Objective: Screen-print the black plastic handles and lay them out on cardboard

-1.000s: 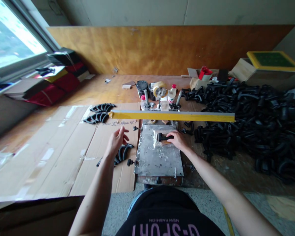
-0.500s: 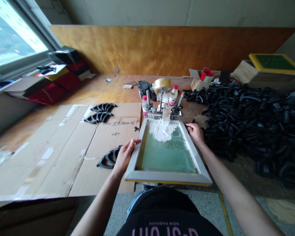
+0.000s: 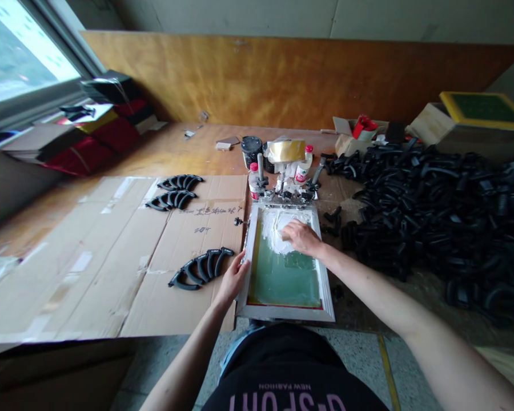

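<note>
A screen-printing frame [image 3: 328, 294] with a pale metal border and green mesh lies in front of me. Thick white ink [image 3: 276, 220] is heaped on the far part of the mesh. My left hand [image 3: 235, 277] grips the frame's left edge, fingers at the rim. Over the ink, my right hand [image 3: 302, 237] is closed, its fingers pointing down; what it holds is hidden beneath them. A metal clamp [image 3: 286, 197] stands at the frame's far end. Left of the frame, several curved black plastic handles [image 3: 203, 268] lie in a row on cardboard [image 3: 154, 308].
A large heap of black plastic parts [image 3: 432, 200] covers the right side. Behind the clamp stand bottles with red caps [image 3: 302, 165], a dark tub [image 3: 251, 151] and a tape roll [image 3: 286, 151]. A yellow-framed screen [image 3: 484, 107] rests on a box at the far right.
My right hand has moved from the frame's right edge to the white ink. The frame's near end has dropped and shifted left. The pale scraper piece near the clamp no longer shows there.
</note>
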### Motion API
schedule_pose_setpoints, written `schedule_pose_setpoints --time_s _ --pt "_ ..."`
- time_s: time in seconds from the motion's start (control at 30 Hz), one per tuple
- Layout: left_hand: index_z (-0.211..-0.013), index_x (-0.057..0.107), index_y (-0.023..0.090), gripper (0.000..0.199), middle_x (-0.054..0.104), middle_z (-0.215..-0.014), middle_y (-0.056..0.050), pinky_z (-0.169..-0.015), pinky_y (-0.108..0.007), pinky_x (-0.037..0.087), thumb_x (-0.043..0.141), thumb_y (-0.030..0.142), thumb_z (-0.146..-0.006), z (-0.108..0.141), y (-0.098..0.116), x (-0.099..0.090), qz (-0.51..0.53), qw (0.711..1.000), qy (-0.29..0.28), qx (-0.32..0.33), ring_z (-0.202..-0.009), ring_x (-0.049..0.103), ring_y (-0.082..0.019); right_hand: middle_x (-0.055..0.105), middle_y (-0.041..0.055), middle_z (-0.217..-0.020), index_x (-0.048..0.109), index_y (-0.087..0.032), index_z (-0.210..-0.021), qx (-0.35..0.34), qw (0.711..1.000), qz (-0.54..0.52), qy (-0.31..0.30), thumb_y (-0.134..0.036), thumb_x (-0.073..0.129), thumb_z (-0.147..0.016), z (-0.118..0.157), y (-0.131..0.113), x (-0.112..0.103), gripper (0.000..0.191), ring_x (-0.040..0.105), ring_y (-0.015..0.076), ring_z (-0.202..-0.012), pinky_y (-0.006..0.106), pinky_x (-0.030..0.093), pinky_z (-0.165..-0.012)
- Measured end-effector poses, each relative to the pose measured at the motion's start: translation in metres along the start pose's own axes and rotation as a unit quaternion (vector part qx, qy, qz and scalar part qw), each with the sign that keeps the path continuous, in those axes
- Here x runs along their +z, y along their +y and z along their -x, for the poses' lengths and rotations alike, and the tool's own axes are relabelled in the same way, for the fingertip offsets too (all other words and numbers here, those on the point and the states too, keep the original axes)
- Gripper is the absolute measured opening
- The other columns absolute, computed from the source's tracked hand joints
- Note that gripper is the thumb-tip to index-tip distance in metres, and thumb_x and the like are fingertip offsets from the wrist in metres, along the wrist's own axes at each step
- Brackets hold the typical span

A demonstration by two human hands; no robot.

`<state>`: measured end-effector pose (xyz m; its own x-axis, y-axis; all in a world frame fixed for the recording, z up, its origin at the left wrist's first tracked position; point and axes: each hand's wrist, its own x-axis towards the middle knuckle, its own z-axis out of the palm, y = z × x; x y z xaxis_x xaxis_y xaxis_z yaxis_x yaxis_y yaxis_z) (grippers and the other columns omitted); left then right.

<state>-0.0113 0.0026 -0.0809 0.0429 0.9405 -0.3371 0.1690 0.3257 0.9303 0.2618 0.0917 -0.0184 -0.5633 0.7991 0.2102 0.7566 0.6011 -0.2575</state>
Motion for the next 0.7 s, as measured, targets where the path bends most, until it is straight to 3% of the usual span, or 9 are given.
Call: schedule_pose_setpoints --time_s 0.07,0.13,0.2,0.33,0.43,0.5,0.6,0.7 --pt "-0.141 0.046 0.014 0.078 0.069 -0.116 -0.012 -0.084 -0.033 0.052 0.057 0.060 -0.080 0.002 0.002 0.001 0.005 1.000 0.006 -0.003 -0.104 0.065 -0.026 0.064 0.0074 -0.084 0.064 -0.016 -0.082 -0.078 0.996 -0.023 -0.032 -0.002 0.057 -0.076 0.013 -0.005 -0.007 0.017 0.054 0.0212 -0.091 0.030 0.042 -0.078" --pt "-0.140 0.047 0.013 0.078 0.069 -0.117 -0.012 -0.085 -0.033 0.052 0.059 0.061 -0.079 0.004 0.006 0.003 0.011 1.000 0.013 -0.003 -0.104 0.065 -0.027 0.063 0.0057 -0.080 0.064 -0.017 -0.078 -0.110 0.991 -0.047 -0.067 -0.004 0.060 -0.075 0.016 -0.005 -0.016 0.013 0.055 0.0200 -0.086 0.029 0.042 -0.075" --pt "-0.138 0.050 0.013 0.078 0.071 -0.113 -0.012 -0.084 -0.033 0.052 0.059 0.061 -0.077 0.006 0.011 0.004 0.018 1.000 0.017 -0.004 -0.102 0.066 -0.026 0.062 0.0038 -0.076 0.063 -0.018 -0.074 -0.087 0.992 -0.061 -0.073 -0.009 0.064 -0.076 0.012 -0.003 -0.020 0.009 0.055 0.0189 -0.081 0.028 0.041 -0.072" --pt "-0.137 0.050 0.012 0.078 0.073 -0.103 -0.010 -0.077 -0.031 0.053 0.061 0.060 -0.077 0.010 0.020 0.004 0.028 0.999 0.019 -0.014 -0.094 0.068 -0.025 0.065 0.0066 -0.087 0.067 -0.018 -0.086 -0.009 0.999 -0.041 0.010 -0.004 0.054 -0.079 0.010 -0.007 -0.009 0.020 0.055 0.0217 -0.094 0.031 0.043 -0.078" --pt "-0.138 0.049 0.013 0.076 0.073 -0.098 -0.009 -0.071 -0.029 0.052 0.061 0.059 -0.078 0.013 0.025 0.004 0.031 0.999 0.013 -0.023 -0.086 0.068 -0.023 0.067 0.0076 -0.096 0.069 -0.018 -0.096 -0.045 0.997 -0.055 0.012 -0.001 0.049 -0.080 0.021 -0.013 0.000 0.031 0.054 0.0224 -0.102 0.033 0.044 -0.085" --pt "-0.137 0.050 0.013 0.075 0.073 -0.096 -0.009 -0.069 -0.028 0.052 0.061 0.059 -0.078 0.014 0.028 0.004 0.033 0.999 0.016 -0.026 -0.083 0.068 -0.022 0.068 0.0059 -0.092 0.070 -0.020 -0.094 -0.056 0.996 -0.074 -0.006 -0.005 0.053 -0.081 0.021 -0.012 -0.002 0.026 0.056 0.0215 -0.097 0.032 0.044 -0.085" --pt "-0.136 0.050 0.013 0.076 0.072 -0.091 -0.008 -0.066 -0.028 0.052 0.064 0.058 -0.077 0.017 0.035 0.003 0.044 0.998 0.016 -0.033 -0.078 0.068 -0.021 0.068 0.0038 -0.091 0.070 -0.023 -0.101 -0.006 0.997 -0.076 0.004 -0.018 0.064 -0.083 -0.003 0.000 -0.014 0.019 0.059 0.0207 -0.092 0.031 0.045 -0.082" --pt "-0.137 0.050 0.015 0.075 0.072 -0.093 -0.007 -0.065 -0.027 0.051 0.064 0.057 -0.077 0.024 0.049 0.000 0.051 0.998 0.014 -0.022 -0.077 0.067 -0.020 0.069 0.0038 -0.100 0.060 -0.029 -0.128 0.086 0.994 -0.049 0.046 -0.027 0.070 -0.082 -0.037 0.018 -0.029 0.047 0.061 0.0215 -0.092 0.032 0.045 -0.083"
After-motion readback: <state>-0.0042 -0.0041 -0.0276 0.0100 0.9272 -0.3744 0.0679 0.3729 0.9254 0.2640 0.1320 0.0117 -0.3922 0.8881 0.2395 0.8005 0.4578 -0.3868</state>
